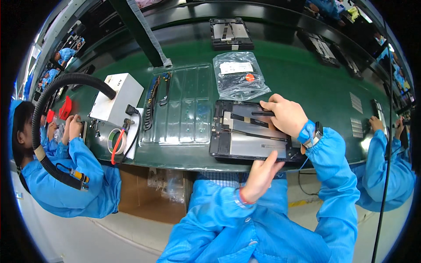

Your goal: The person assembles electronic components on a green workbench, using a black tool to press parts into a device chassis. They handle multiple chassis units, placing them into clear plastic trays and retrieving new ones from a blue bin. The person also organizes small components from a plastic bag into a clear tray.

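Blister tray (199, 98) of clear plastic lies just left of an opened tablet-like device (241, 145); were the device pushed leftward, its corner could ride onto the tray and jostle the dark flex strips (151, 103) at the tray's left side. Across the device, a black ribbon cable (250, 121) lies exposed over the silver battery plate, and a fingertip catching its edge could crease it or strain its connector. At the near rim, the left hand (259, 179) has its fingers extended and fairly close together, reaching over the edge; too hard a push there could dent the plate. Farther right, the right hand (287, 117) bends over the device's far side, fingers curled and bunched; whether they pinch anything I cannot tell. A slip of that hand could drag across the cables, and its wristwatch (315, 135) could scrape the frame. The device sits near the front edge of the green bench (322, 96), open face up, its black component-filled end pointing left, its other end partly under the right wrist. Its long axis runs left to right, roughly along the bench.
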The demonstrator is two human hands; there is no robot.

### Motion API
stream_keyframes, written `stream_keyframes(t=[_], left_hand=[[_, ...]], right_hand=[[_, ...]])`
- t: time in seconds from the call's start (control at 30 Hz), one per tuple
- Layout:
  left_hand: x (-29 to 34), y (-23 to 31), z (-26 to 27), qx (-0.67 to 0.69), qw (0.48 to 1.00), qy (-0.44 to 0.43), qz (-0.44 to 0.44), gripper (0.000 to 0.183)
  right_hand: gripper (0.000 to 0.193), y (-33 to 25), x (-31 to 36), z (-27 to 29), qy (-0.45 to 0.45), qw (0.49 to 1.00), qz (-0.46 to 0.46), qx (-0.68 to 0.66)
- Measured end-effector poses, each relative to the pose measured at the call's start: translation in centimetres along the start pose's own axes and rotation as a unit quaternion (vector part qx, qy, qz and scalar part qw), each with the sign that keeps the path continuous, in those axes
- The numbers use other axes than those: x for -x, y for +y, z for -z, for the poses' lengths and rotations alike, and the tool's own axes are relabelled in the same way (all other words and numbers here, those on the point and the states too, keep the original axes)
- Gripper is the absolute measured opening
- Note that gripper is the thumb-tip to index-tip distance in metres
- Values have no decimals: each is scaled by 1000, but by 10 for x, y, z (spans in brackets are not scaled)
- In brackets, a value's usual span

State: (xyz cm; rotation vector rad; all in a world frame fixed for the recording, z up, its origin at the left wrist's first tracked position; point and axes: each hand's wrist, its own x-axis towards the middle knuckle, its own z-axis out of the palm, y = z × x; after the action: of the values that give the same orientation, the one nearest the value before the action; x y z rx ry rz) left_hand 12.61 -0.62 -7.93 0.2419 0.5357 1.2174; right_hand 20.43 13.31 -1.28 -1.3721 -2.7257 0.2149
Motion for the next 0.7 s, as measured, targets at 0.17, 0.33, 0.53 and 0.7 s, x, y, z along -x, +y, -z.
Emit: stream_keyframes(t=[0.17, 0.33, 0.53, 0.7], left_hand=[[70, 75, 11, -587, 804, -91, -15, 24], [83, 111, 46, -785, 487, 184, -337, 27], [63, 87, 49, -757, 535, 192, -323, 36], [68, 73, 32, -688, 633, 129, -331, 26]], right_hand=[[52, 12, 25, -3, 87, 995, 24, -41], [41, 33, 89, 2, 166, 951, -201, -164], [39, 37, 140, -49, 215, 913, -178, -298], [49, 35, 170, -24, 264, 589, -254, -720]])
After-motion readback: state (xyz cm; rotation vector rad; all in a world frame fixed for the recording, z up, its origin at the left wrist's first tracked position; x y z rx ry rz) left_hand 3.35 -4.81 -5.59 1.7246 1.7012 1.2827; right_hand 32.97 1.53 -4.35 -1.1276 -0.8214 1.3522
